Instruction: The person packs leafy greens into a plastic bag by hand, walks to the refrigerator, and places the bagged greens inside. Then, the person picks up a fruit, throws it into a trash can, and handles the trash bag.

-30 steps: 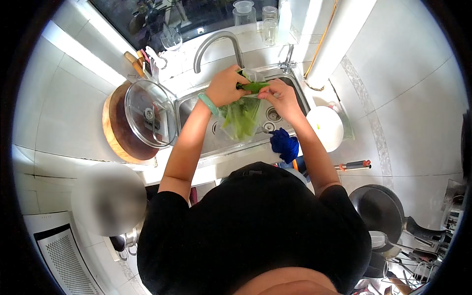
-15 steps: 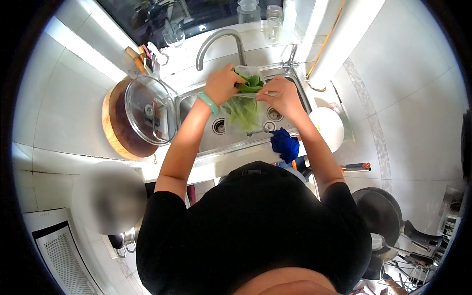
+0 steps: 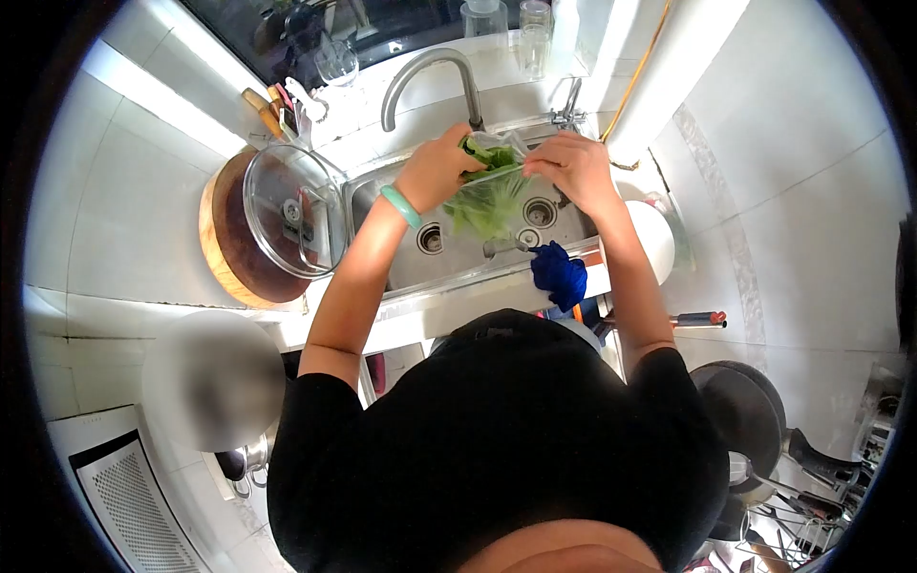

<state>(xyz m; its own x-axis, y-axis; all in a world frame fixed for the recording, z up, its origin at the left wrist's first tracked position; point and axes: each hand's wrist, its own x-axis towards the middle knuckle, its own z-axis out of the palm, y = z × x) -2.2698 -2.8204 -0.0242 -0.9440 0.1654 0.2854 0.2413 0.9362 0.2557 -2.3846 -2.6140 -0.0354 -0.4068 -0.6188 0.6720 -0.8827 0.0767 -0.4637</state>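
Observation:
Leafy green vegetables (image 3: 484, 212) sit inside a clear plastic bag (image 3: 508, 181) held over the metal sink (image 3: 411, 272). My left hand (image 3: 439, 172), with a pale green bangle on the wrist, is closed at the bag's mouth around some of the leaves. On the other side, my right hand (image 3: 571, 170) pinches the rim of the bag between thumb and fingers. The bag's lower part hangs above the sink, stems showing through the plastic. Part of the leaves is hidden behind my left fingers.
A curved faucet (image 3: 435, 62) rises behind the bag. To the left, a glass lid (image 3: 287, 212) leans on a round wooden cutting board (image 3: 218, 234). A blue cloth (image 3: 559, 275) hangs at the sink's front edge, and a white plate (image 3: 652, 244) stands right of my right forearm.
My right hand has shifted to the right with the bag's rim, and the bag's mouth looks wider. My left hand stays near the same spot on the leaves.

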